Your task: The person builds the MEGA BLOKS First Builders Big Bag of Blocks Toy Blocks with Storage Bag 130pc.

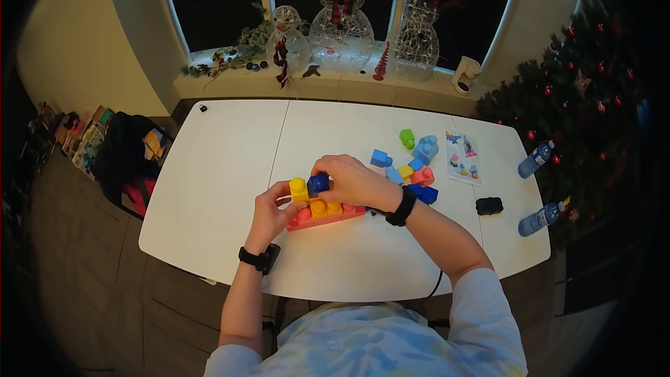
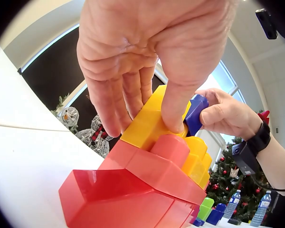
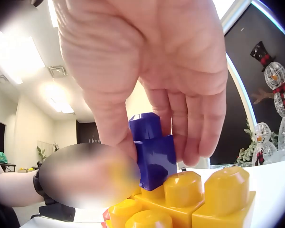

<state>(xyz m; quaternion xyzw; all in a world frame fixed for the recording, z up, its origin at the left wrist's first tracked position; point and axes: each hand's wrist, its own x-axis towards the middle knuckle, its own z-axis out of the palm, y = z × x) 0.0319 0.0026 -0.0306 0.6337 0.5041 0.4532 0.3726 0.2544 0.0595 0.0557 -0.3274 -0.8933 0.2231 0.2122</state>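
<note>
On the white table (image 1: 209, 188), the left hand (image 1: 271, 213) grips a yellow block (image 1: 299, 189) between ten and eleven o'clock from the middle of a red base (image 1: 326, 220). The right hand (image 1: 359, 183) pinches a dark blue block (image 1: 318, 183) at twelve, above yellow studs (image 3: 183, 189), contact with them unclear; loose blocks (image 1: 421, 176) lie toward two o'clock.

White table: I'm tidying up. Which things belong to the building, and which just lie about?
Building:
yellow block, in left hand
dark-blue block, in right hand
red base
loose blocks and picture sheet, probably

Lying about:
water bottles
black object
</note>
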